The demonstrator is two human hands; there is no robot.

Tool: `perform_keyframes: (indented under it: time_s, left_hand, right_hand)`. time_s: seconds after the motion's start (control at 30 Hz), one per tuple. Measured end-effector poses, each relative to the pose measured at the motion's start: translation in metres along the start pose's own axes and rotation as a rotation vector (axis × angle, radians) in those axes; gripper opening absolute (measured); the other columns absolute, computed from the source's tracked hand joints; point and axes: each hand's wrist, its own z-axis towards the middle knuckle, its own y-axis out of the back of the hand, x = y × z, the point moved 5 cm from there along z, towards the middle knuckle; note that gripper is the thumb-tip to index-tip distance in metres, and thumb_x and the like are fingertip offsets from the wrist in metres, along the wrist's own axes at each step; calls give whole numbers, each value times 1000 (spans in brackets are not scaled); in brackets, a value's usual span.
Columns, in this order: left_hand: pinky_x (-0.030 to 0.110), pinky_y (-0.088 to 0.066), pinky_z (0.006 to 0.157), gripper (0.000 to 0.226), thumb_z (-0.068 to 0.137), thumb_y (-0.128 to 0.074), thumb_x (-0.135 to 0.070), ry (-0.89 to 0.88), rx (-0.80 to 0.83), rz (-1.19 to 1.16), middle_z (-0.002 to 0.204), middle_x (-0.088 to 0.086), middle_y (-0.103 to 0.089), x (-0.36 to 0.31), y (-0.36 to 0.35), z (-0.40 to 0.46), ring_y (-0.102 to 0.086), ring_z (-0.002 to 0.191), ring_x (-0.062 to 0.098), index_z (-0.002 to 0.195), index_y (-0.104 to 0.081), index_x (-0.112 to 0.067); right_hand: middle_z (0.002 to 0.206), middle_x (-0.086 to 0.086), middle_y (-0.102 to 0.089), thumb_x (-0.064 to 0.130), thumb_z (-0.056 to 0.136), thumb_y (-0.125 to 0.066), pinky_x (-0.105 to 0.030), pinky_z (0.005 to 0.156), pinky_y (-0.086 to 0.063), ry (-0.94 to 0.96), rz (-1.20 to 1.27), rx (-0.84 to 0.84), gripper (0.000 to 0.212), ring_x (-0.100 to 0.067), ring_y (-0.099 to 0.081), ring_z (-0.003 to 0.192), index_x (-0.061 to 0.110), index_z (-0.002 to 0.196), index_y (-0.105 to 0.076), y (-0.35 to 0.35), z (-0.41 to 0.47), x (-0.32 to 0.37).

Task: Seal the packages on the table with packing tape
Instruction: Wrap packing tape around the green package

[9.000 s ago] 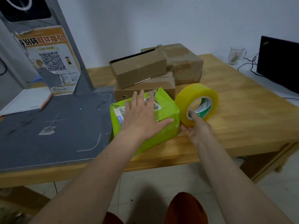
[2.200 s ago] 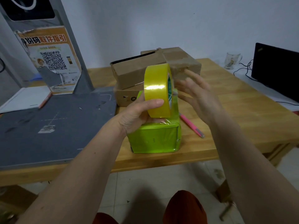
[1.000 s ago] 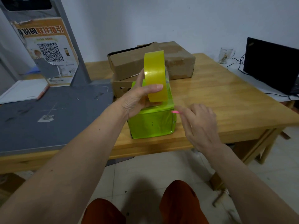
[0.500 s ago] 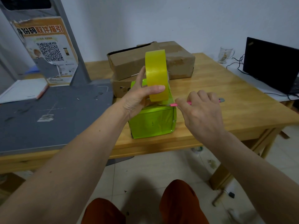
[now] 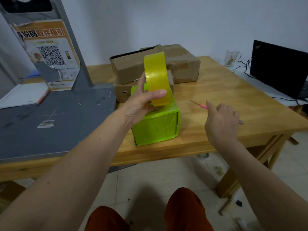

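Leftmost, a grey scanner stand (image 5: 55, 114) bearing a QR-code poster occupies the wooden worktop (image 5: 225, 90). Next, the left hand (image 5: 141, 105) grips a yellow roll of packing tape (image 5: 156, 77) upright, thumb across its face, above a bright green rectangular package (image 5: 156, 127) near the front edge. Brown cardboard boxes (image 5: 181, 64) are stacked behind. Further right, the right hand (image 5: 221, 120) holds a thin pink-handled cutting tool (image 5: 204, 106), tip pointing toward the package. A black laptop (image 5: 280, 67) stands far right.

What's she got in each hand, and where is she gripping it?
Left hand grips the yellow tape roll across its lower band; right hand holds a pink cutter by its handle.
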Motion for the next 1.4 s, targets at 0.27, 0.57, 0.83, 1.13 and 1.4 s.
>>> perform_keyframes:
  time_s: [0.27,0.57,0.83,1.13,1.4]
  left_hand:
    - [51,-53,92,132,37,-96,-26,26,-17,-23,132,12,-61,0,-1,1,-61,117,34,150,-28,-32]
    - [55,-49,97,128,41,-94,-25,22,-31,-19,134,18,-58,1,2,1,-58,121,38,151,-27,-29]
    - [64,-41,102,131,39,-96,-23,7,-21,-56,138,22,-54,0,1,1,-54,125,41,151,-28,-26]
    - [46,-55,90,105,54,-82,-24,-74,-119,-96,125,11,-65,-3,5,2,-65,113,30,147,-34,-28]
    - [40,-57,82,107,52,-84,-28,-119,-179,-85,98,-9,-74,-9,14,-1,-72,93,16,147,-35,-28]
  right_hand:
    - [119,-14,-52,9,99,-41,-42,93,-39,-14,13,369,37,-34,-45,115,20,128,-61,-58,4,22]
    - [112,-24,-60,-7,88,-51,-40,104,-41,433,699,-349,24,-32,-52,112,-10,109,-61,9,-39,85]
    - [126,-21,-59,1,84,-62,-52,108,-38,411,434,-280,48,-32,-48,124,-4,131,-56,0,-48,104]
    - [104,-15,-66,0,76,-63,-44,100,-46,420,326,-316,34,-34,-61,102,1,110,-68,14,-39,105]
    - [111,-19,-61,-2,71,-59,-45,108,-39,502,481,-142,48,-37,-56,110,-3,119,-63,20,-48,130]
